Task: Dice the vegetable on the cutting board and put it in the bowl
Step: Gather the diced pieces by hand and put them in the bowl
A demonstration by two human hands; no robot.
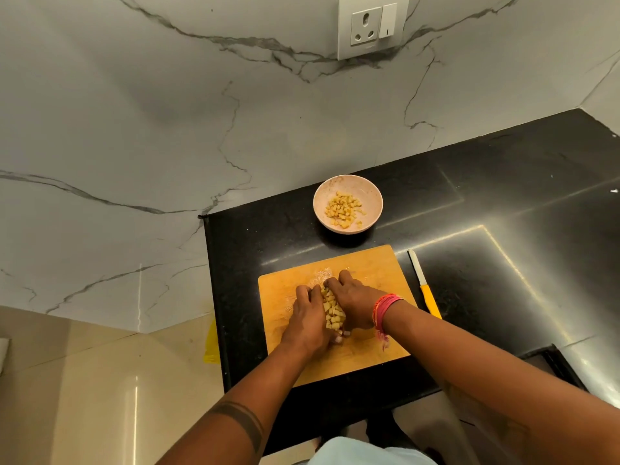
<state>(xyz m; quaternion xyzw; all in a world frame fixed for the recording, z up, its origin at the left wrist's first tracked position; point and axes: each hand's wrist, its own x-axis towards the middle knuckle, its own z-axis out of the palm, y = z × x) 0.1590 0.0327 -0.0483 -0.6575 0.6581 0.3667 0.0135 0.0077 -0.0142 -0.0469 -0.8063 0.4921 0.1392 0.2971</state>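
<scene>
Overhead, a white marble-look wall [167, 129] with grey veining is seen filling most of the view, with a white socket and switch plate [372, 26] mounted high on it. Below and to the left, glossy beige floor tiles [84, 380] are visible. A polished black stone countertop [486, 213] is shown jutting from the wall, bright streaks of light reflected across it. A wooden cutting board [369, 273] is laid near the counter's front edge. Two bare forearms are extended over the board, the left marked with a dark band, the right ringed with red and orange threads [385, 305]. The left hand [310, 318] and right hand [355, 305] are cupped toward each other, a heap of diced vegetable [332, 312] being pressed between them on the board. A pale pink bowl [348, 182], already holding some dice, is set just beyond the board. A yellow-handled knife [424, 285] is laid on the counter beside the board's right edge.
</scene>
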